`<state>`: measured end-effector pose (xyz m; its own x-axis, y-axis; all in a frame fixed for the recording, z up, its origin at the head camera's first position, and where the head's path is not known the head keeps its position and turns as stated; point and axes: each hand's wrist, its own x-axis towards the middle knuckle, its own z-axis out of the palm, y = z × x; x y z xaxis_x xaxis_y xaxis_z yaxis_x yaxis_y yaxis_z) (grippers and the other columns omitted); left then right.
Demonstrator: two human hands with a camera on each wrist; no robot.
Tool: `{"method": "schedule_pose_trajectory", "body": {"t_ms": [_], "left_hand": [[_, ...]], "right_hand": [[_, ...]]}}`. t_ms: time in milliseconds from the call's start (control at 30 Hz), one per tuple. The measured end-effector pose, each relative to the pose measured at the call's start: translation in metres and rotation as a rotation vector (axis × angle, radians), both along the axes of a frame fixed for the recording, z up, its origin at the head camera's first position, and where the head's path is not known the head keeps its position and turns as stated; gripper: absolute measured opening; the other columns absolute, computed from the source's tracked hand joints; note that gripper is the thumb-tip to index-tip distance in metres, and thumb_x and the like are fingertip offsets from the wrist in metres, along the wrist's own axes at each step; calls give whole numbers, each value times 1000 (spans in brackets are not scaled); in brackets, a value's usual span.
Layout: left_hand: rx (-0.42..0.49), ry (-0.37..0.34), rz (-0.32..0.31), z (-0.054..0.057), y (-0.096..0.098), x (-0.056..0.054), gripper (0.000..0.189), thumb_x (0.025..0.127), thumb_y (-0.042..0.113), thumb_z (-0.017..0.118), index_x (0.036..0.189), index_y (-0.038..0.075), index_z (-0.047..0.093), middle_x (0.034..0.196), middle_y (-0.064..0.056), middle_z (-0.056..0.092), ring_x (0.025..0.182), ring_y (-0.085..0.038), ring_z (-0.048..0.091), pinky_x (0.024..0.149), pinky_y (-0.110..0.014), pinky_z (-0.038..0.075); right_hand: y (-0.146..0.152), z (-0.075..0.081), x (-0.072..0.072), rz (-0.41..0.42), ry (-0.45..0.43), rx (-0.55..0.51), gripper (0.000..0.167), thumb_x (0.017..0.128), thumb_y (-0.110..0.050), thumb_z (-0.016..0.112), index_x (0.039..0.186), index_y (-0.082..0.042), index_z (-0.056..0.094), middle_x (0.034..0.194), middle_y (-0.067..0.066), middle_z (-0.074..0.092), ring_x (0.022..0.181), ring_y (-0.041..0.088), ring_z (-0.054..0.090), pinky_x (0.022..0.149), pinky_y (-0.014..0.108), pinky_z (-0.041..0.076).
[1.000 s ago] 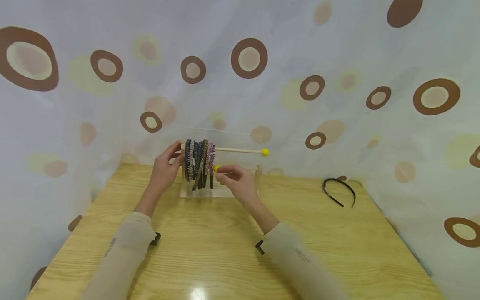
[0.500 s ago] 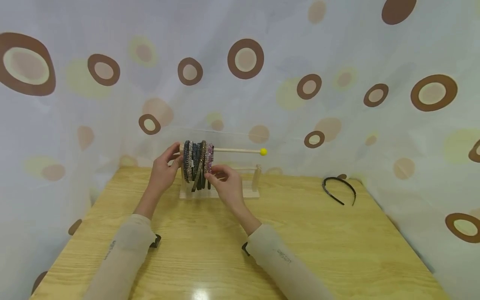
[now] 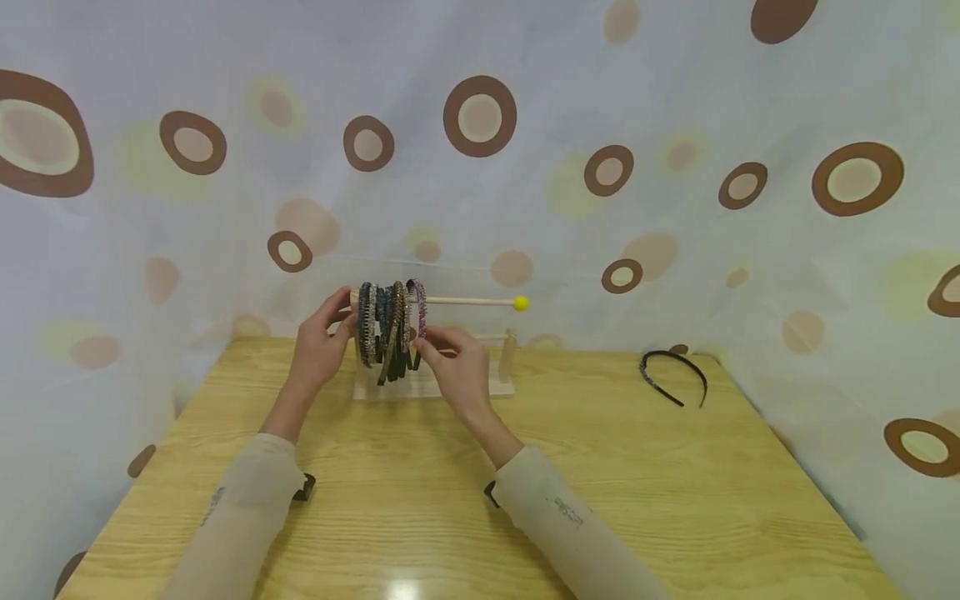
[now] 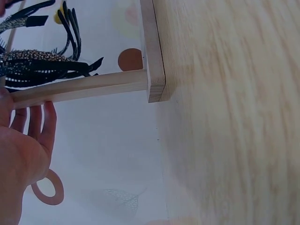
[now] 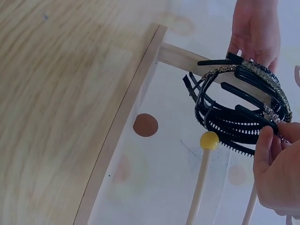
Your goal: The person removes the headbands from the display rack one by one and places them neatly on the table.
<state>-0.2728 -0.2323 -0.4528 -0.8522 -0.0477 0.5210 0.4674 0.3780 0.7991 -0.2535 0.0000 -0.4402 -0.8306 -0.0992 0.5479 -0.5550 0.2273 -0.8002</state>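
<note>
Pale hanging cloth [image 3: 555, 100], printed with brown rings, closes off the back of a wood-grain bench [image 3: 420, 500]. Close to the bench's back edge, left of its middle, a wooden stand [image 3: 504, 389] carries a bunch of glittery headbands [image 3: 396, 317]. They hang over its upper rod [image 3: 472, 302], packed towards the left post [image 4: 84, 89]; the rod's bare length runs right to a yellow ball [image 3: 521, 303]. One loose black headband [image 3: 663, 352] lies near the bench's back right corner.

At the top of that post, the left hand [image 3: 318, 346] has its fingers clamped on the wood. Fingers of the right hand [image 3: 459, 371] pinch the pink headband [image 3: 422, 308] low down; it hangs over the rod as the outermost of the bunch. How much of the band lies inside the pinch I cannot tell, as the right wrist view crops that hand.

To handle this well, I would keep the post braced so the stand does not rock, and guide the band squarely along the rod with a light pinch. Its comb teeth could snag a neighbour if it twists. Knuckles should also stay clear of the lower rod's yellow tip [image 5: 209, 140], which sits near the hoops.
</note>
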Motion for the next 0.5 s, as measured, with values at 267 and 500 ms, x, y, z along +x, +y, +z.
{"method": "schedule_pose_trajectory", "body": {"t_ms": [267, 500], "left_hand": [[11, 9, -7, -1, -2, 1, 53, 106, 16, 57, 154, 2, 42, 146, -20, 51, 126, -38, 55, 95, -51, 56], [3, 18, -5, -2, -2, -1, 52, 106, 12, 57, 154, 0, 41, 146, -20, 51, 125, -38, 56, 96, -47, 56]], "right_hand": [[4, 4, -5, -39, 112, -77, 18, 91, -8, 79, 106, 1, 78, 96, 9, 74, 86, 22, 72, 76, 27, 62], [14, 9, -14, -72, 223, -145, 16, 91, -5, 79, 105, 3, 78, 95, 11, 74, 83, 24, 73, 73, 30, 63]]}}
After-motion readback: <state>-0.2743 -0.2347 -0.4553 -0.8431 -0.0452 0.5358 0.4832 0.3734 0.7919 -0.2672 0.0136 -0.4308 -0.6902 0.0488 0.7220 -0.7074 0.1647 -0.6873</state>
